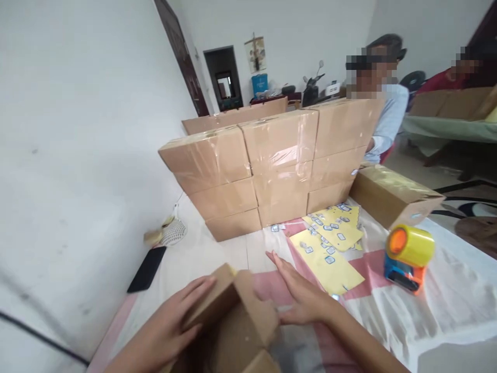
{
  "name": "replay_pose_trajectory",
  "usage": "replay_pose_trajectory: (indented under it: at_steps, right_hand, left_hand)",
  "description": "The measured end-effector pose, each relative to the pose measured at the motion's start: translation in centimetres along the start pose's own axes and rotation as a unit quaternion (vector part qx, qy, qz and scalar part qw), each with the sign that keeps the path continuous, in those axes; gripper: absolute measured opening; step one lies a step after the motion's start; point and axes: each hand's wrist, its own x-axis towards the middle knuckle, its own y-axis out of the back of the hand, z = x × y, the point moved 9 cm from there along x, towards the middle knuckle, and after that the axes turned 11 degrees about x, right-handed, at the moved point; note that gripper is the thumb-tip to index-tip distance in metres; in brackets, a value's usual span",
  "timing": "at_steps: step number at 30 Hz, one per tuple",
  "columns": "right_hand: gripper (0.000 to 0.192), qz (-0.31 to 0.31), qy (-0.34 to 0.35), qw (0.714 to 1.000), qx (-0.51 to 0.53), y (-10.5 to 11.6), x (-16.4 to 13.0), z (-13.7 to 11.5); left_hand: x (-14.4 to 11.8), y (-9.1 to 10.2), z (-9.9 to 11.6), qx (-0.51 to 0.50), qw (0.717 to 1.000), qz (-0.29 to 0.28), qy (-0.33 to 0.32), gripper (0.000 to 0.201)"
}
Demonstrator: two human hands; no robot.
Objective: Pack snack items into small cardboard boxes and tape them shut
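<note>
Cardboard dominates the scene: a wall of sealed boxes [272, 166], three across and three high with glossy tape on their faces, stands at the far side of the table [446, 300], and one more taped box [392, 194] lies on its side to the right of them. That much looks finished. At the near edge an open box [233, 321] is not yet closed, its flaps standing up; what is inside it cannot be seen. The left hand [171, 326] lies flat against the left flap, fingers spread, pressing rather than clenching. The right hand [301, 295] rests open on the cloth, touching the right flap, holding nothing. By my judgement this box has yet to be folded shut and taped. Yellow sticker sheets [330, 243] lie between the stack and the hands, a tape dispenser [407, 256] to the right, a black phone [147, 268] to the left.
</note>
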Motion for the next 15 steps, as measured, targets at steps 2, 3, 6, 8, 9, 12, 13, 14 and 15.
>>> replay_pose_trajectory:
  at_steps: [2,3,6,8,9,12,13,14,15]
  right_hand:
    - [0.139,-0.034,0.050,0.997,0.055,-1.6,0.9,0.3]
    - [0.139,-0.039,0.068,0.994,0.080,-2.2,0.7,0.6]
    - [0.135,-0.012,0.078,0.990,0.118,-2.8,-0.7,1.8]
    - [0.128,0.028,0.077,0.989,0.121,-2.4,-1.7,2.0]
    - [0.119,0.050,0.073,0.989,0.122,-1.9,-2.0,1.9]
    - [0.079,0.111,0.019,0.981,0.155,-0.6,-1.9,2.4]
    - [0.069,0.122,-0.004,0.978,0.167,-0.4,-1.6,2.6]
    - [0.063,0.128,-0.023,0.976,0.174,-0.2,-1.4,2.8]
    - [0.060,0.130,-0.036,0.975,0.178,-0.1,-1.2,2.9]
  left_hand:
    - [2.8,-1.4,3.3,-0.010,0.999,-0.042,-0.028,0.096]
    - [4.3,-1.6,4.9,-0.008,0.997,-0.048,-0.056,0.100]
    - [7.4,-0.9,7.7,0.044,0.991,-0.006,-0.122,0.101]
    - [7.8,0.6,8.7,0.118,0.978,0.084,-0.152,0.087]
    - [7.4,1.6,9.2,0.157,0.963,0.142,-0.166,0.076]
    - [4.6,4.0,11.7,0.194,0.916,0.269,-0.225,0.047]
    - [3.7,4.6,12.6,0.172,0.914,0.276,-0.244,0.040]
    - [3.2,5.0,13.4,0.143,0.921,0.260,-0.251,0.033]
    - [2.9,5.2,13.9,0.118,0.934,0.236,-0.243,0.027]
